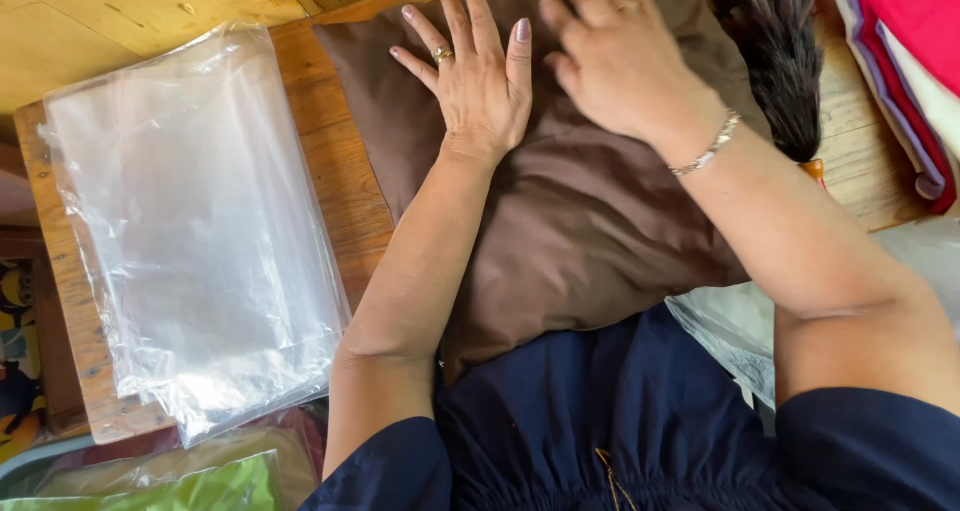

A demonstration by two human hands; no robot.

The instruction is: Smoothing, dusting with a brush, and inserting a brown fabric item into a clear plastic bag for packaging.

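A folded brown cloth [590, 221] lies on a wooden table [345, 186], reaching from its far edge to my lap. My left hand [475, 76] rests flat on the cloth's far part, fingers spread, a ring on one finger. My right hand [610, 56] presses on the cloth just to the right of it, fingers partly curled and slightly blurred, a bracelet at the wrist. Neither hand holds anything.
A stack of clear plastic bags [190, 231] covers the table's left half. A dark bristle brush [775, 51] lies at the cloth's right side. Red and white folded fabric [905, 61] sits at the far right. More plastic [730, 331] and a green packet [200, 486] lie near my lap.
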